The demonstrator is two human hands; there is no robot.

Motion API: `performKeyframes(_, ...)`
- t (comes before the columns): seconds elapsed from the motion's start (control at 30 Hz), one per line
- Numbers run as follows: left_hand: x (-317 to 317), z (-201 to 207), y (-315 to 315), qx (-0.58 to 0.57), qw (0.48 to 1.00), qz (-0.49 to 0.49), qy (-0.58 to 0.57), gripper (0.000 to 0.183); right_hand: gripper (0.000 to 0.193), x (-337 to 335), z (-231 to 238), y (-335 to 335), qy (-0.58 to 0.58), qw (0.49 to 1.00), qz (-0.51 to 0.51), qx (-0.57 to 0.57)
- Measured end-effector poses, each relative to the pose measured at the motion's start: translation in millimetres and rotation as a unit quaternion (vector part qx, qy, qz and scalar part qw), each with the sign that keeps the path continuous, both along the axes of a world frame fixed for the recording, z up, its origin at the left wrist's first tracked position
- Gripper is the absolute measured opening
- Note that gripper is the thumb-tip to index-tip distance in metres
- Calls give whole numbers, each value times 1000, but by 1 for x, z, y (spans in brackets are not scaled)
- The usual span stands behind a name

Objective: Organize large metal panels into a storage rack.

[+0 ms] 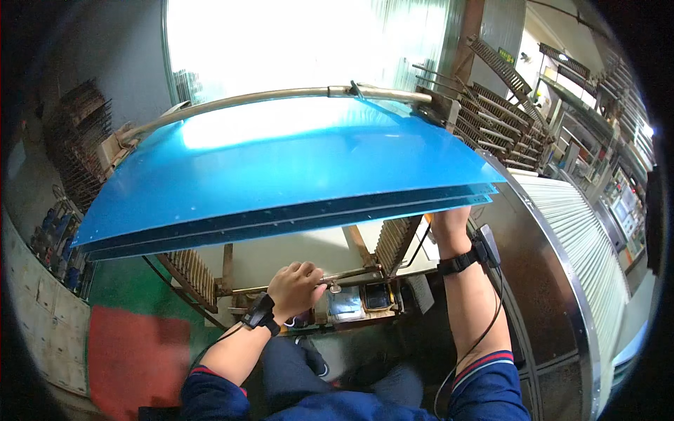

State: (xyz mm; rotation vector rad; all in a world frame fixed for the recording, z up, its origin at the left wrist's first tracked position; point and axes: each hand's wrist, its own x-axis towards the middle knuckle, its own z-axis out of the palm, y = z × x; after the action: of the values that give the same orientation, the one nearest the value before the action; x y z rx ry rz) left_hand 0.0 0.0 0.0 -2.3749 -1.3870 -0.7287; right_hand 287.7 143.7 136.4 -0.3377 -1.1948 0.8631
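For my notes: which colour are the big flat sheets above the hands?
Bright blue, glossy, seen best in the head view: the stacked sheets.

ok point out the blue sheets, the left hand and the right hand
blue sheets [281,168]: head view, middle of the top sheet's face
left hand [295,288]: head view, back of the hand on a metal rod
right hand [451,223]: head view, under the sheets' edge

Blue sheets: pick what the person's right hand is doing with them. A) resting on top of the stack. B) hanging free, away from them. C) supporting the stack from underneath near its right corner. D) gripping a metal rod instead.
C: the right hand reaches up under the blue sheets near their right corner, while the left hand grips the metal rod below.
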Motion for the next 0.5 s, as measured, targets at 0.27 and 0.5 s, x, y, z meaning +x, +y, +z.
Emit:
performKeyframes(0.27,14,3,-17,-84,996,38,-5,27,16,-16,30,-2,-73,997,-7,-30)
performKeyframes(0.5,-7,51,-49,-93,995,15,34,24,28,-25,64,9,-215,975,-55,11)
